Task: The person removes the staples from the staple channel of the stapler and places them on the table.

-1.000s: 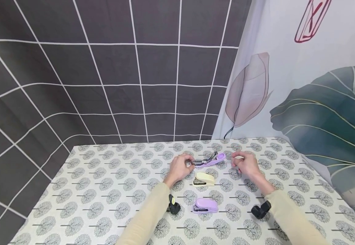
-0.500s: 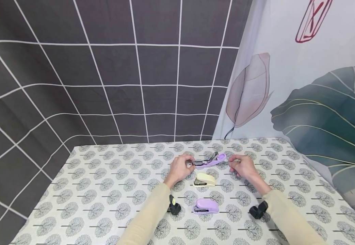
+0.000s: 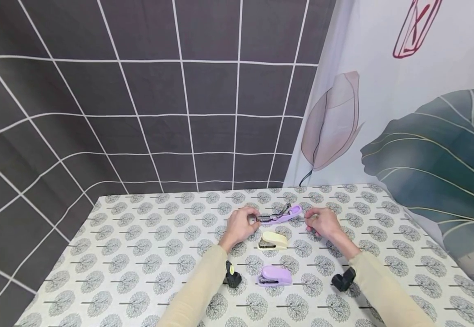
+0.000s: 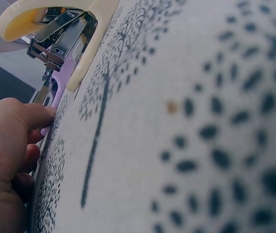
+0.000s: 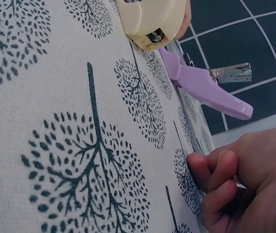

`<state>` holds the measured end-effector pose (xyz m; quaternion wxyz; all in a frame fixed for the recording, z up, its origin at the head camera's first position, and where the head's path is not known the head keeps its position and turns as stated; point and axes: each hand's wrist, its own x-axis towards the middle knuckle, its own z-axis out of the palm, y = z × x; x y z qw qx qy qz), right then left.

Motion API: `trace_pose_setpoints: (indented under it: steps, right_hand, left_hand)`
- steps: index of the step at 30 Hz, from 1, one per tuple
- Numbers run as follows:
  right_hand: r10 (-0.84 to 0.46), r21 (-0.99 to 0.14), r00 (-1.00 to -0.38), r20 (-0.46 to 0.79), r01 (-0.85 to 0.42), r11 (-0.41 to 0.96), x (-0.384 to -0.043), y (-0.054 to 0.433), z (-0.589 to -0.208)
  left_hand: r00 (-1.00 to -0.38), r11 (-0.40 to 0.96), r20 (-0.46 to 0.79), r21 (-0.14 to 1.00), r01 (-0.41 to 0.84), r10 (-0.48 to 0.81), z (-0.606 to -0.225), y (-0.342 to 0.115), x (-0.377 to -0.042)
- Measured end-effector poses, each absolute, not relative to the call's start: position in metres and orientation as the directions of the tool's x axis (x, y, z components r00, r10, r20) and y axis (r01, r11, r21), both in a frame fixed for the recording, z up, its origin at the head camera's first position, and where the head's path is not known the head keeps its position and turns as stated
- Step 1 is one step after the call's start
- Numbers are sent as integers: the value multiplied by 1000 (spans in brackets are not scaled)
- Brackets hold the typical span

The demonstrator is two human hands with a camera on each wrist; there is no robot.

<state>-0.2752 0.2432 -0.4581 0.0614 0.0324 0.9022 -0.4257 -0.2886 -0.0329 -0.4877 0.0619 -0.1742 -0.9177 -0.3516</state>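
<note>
In the head view my left hand [image 3: 240, 225] pinches the left end of an opened purple stapler [image 3: 290, 212], whose lid is folded back to the right and whose metal magazine is raised. In the left wrist view, the hand [image 4: 7, 150] covers part of that end. My right hand [image 3: 323, 221] is just right of the lid, apart from it. In the right wrist view, its fingers [image 5: 213, 170] are curled close to the cloth; whether something small is between them is hidden. A cream stapler [image 3: 272, 240] stands in front of the purple one.
Nearer me lies a second purple stapler [image 3: 274, 275], closed. The table wears a white cloth [image 3: 171, 290] with a tree print. Behind it hangs a dark gridded curtain [image 3: 208, 136], with a leaf-printed curtain [image 3: 416, 150] to the right.
My right hand has moved slightly left toward the stapler's lid, and its fingers have drawn closer together. The left hand and all staplers have stayed in place.
</note>
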Motion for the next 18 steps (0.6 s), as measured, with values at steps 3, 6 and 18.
trace_pose_setpoints:
  steps: [3,6,18]
  right_hand:
    - [5,-763,-989,-151,120,635,-276,243,-458]
    - [10,-767,-986,-164,134,627,-277,243,-458]
    - [7,-789,-985,-171,141,598,-272,245,-456]
  left_hand:
    - [-931,683,234,634,364,279,-487,-33,-288]
    - [-930,680,235,635,367,282,-486,-33,-287]
    - [-928,675,236,637,373,289,-487,-34,-287]
